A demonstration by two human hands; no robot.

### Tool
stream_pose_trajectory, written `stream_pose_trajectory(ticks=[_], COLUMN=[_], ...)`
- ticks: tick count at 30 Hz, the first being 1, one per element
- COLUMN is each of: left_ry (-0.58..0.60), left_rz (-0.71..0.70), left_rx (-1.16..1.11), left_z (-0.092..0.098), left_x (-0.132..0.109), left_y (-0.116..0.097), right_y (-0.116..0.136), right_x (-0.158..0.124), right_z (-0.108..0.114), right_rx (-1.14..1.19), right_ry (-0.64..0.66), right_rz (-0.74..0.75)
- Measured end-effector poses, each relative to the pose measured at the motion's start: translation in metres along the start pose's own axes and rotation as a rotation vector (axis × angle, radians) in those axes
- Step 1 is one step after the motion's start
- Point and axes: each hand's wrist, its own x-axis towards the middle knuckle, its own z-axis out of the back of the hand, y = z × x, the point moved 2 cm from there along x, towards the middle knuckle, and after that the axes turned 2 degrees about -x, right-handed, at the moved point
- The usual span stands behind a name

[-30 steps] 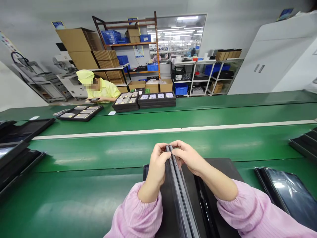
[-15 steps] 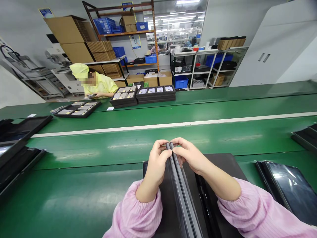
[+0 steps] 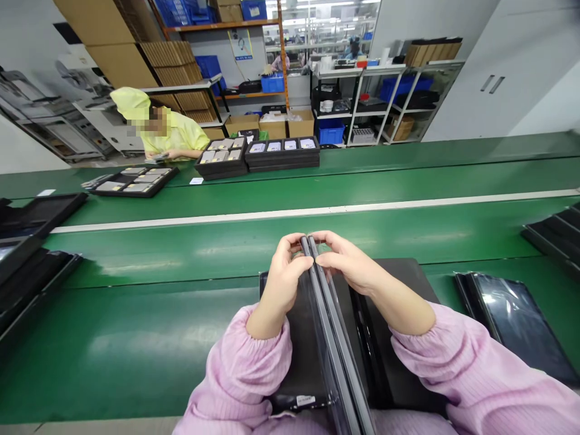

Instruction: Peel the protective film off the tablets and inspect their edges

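Note:
Two slim, grey-edged, tablet-like panels stand on edge side by side, their long edges towards me. My left hand (image 3: 285,275) pinches the far end of the left panel (image 3: 325,326), its thumb on the near edge. My right hand (image 3: 348,263) grips the right panel (image 3: 339,326) in the same way, and the two thumb tips almost meet. Clear film shows along the sides of the panels. Beneath them lie flat black trays or pads (image 3: 405,344), with a glossy black strip (image 3: 369,344) between. A small white label (image 3: 305,400) shows at the near edge.
Film-wrapped dark panels (image 3: 521,320) lie at right, with black trays (image 3: 557,232) behind. More black trays (image 3: 36,284) stand at left. Across the green bench (image 3: 158,338), a co-worker in yellow (image 3: 174,136) handles small items beside trays of grey pieces (image 3: 140,180).
The view has tilted down, so everything sits higher in the picture and more of the near bench edge shows. Both hands keep their hold on the two panels.

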Motion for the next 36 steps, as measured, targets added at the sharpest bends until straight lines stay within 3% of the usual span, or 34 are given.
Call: stream_pose_trajectory(ticks=[7, 19, 22, 26, 31, 36], left_ry=[0.085, 0.106, 0.078, 0.027, 0.125, 0.243], left_rz=[-0.006, -0.107, -0.153, -0.226, -0.556, -0.925], left_rx=[-0.032, 0.078, 0.173, 0.301, 0.458, 0.507], left_z=[-0.002, -0.018, -0.021, -0.020, -0.012, -0.003], left_x=[-0.003, -0.003, -0.003, -0.019, -0.063, -0.082], left_y=[0.000, 0.006, 0.009, 0.026, 0.059, 0.067], right_y=[0.005, -0.002, -0.007, -0.024, -0.069, -0.102], right_x=[-0.008, -0.013, -0.020, -0.053, -0.091, -0.084], right_z=[0.001, 0.017, 0.018, 0.010, -0.008, -0.018], right_rx=[0.027, -0.029, -0.060, -0.140, -0.046, -0.064], right_ry=[0.071, 0.047, -0.087, -0.256, -0.244, -0.321], right_rz=[-0.009, 0.125, 0.166, 0.298, 0.568, 0.565])
